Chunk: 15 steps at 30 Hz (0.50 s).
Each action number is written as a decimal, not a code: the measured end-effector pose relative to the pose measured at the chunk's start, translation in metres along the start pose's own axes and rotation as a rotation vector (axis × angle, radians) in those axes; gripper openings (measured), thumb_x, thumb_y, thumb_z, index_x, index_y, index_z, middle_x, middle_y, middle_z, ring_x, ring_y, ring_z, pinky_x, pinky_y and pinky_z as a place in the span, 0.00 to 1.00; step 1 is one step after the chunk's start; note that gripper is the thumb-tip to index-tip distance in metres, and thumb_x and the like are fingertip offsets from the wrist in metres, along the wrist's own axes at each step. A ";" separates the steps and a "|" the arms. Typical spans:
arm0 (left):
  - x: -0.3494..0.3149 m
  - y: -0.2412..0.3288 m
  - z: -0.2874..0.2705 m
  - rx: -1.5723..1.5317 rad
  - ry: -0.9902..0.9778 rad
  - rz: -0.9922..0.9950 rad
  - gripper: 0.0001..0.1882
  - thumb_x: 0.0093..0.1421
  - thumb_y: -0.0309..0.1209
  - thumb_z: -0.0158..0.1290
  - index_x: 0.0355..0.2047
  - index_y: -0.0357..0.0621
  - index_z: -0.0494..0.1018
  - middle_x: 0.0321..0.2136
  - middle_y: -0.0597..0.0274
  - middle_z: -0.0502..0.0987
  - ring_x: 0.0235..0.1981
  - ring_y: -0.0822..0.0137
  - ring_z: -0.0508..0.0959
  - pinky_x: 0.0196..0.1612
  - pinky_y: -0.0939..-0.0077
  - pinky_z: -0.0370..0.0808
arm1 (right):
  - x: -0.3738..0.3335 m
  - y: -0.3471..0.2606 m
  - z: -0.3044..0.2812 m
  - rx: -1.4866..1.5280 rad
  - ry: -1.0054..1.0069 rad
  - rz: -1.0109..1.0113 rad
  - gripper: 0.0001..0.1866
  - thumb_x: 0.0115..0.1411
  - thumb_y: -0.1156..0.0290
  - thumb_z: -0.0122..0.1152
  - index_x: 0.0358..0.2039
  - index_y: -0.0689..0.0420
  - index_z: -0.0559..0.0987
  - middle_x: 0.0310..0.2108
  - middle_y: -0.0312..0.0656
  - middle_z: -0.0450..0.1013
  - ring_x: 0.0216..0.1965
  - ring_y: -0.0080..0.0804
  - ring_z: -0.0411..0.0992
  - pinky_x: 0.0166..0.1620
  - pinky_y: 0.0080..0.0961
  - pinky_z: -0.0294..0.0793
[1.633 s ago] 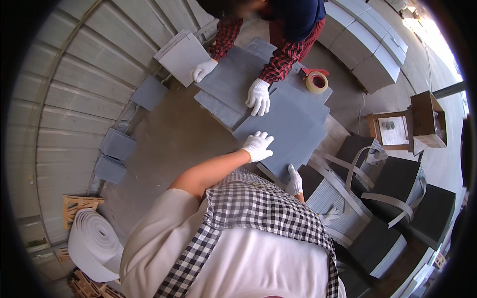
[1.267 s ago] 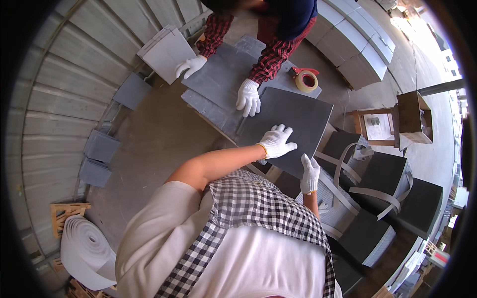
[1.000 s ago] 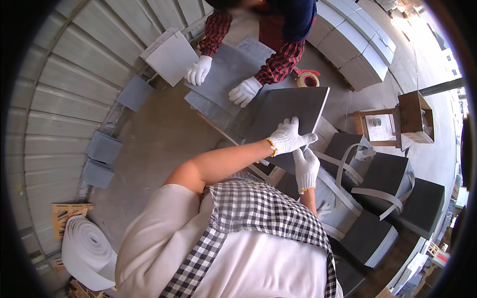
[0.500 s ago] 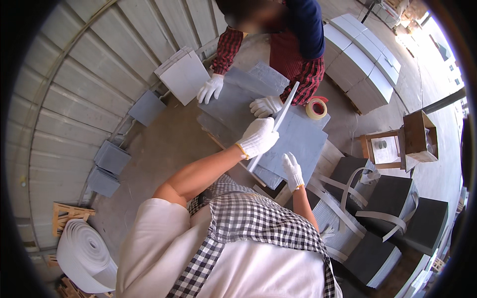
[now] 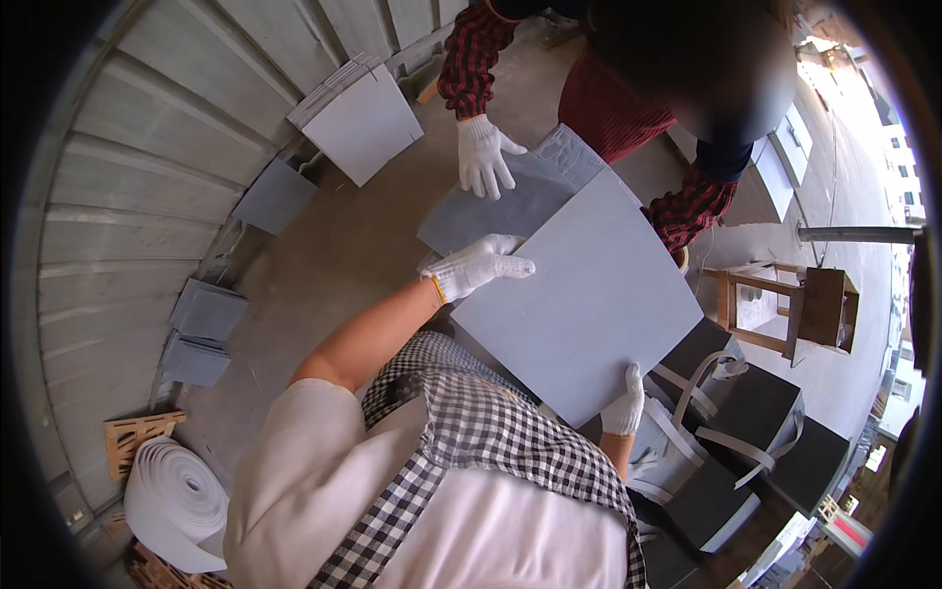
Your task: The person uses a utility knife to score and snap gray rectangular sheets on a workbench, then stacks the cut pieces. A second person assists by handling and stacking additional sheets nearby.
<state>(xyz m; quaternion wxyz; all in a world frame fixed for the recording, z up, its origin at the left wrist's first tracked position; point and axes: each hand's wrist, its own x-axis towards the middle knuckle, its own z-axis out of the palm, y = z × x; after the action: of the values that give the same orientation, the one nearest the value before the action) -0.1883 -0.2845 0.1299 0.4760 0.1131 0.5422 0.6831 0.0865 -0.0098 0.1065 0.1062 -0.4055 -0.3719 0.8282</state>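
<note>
Both my hands, in white knit gloves, grip a large square light-grey tile (image 5: 589,294), its broad face up. My left hand (image 5: 481,267) closes over its left edge, thumb on top and fingers partly hidden. At the near right edge, my right hand (image 5: 625,404) has its thumb up along the side, the other fingers largely hidden. Darker grey tiles (image 5: 500,201) lie stacked beneath and beyond it. A co-worker opposite holds one gloved hand (image 5: 486,157), fingers spread, over that stack; the co-worker's other hand is hidden behind my tile.
Pale tiles (image 5: 363,128) and grey tiles (image 5: 275,196) lean by the metal wall. A white foam roll (image 5: 177,496) stands at lower left. Strapped dark tile stacks (image 5: 751,393) are close on my right, beyond them a wooden stool (image 5: 756,309) and cardboard box (image 5: 827,309).
The tile was edge-on in my left hand and now shows its broad face. My right hand, open before, has come onto its edge. The co-worker's hands have moved apart.
</note>
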 end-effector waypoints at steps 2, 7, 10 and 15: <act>0.032 -0.046 -0.046 0.066 0.000 -0.042 0.36 0.61 0.43 0.59 0.62 0.29 0.67 0.56 0.44 0.74 0.59 0.61 0.72 0.64 0.69 0.64 | -0.015 -0.025 0.044 -0.239 -0.020 -0.100 0.19 0.66 0.57 0.61 0.43 0.62 0.80 0.37 0.40 0.79 0.37 0.30 0.77 0.41 0.29 0.75; 0.064 -0.043 -0.088 0.434 0.086 -0.131 0.35 0.62 0.51 0.56 0.61 0.37 0.69 0.60 0.48 0.72 0.65 0.52 0.66 0.65 0.66 0.62 | -0.042 -0.046 0.143 -0.563 0.107 -0.251 0.20 0.67 0.57 0.60 0.41 0.64 0.80 0.32 0.36 0.78 0.31 0.23 0.74 0.35 0.23 0.72; 0.066 -0.048 -0.117 1.210 0.369 0.115 0.32 0.58 0.50 0.59 0.53 0.40 0.71 0.52 0.52 0.73 0.57 0.50 0.69 0.57 0.59 0.69 | -0.018 -0.040 0.157 -0.559 0.053 -0.183 0.17 0.67 0.60 0.60 0.40 0.64 0.81 0.32 0.35 0.78 0.31 0.21 0.73 0.35 0.22 0.71; 0.048 -0.122 -0.165 1.324 0.888 -0.058 0.28 0.57 0.48 0.62 0.48 0.41 0.71 0.44 0.54 0.77 0.45 0.50 0.75 0.43 0.52 0.73 | 0.034 -0.010 0.178 -0.389 0.033 -0.087 0.14 0.66 0.62 0.63 0.41 0.62 0.81 0.31 0.36 0.78 0.29 0.22 0.75 0.30 0.21 0.73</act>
<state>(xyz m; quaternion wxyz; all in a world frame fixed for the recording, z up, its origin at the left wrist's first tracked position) -0.2596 -0.3569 -0.0544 0.0668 0.0755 0.9771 0.1877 -0.0701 -0.0807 0.1641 0.0675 -0.4157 -0.5402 0.7286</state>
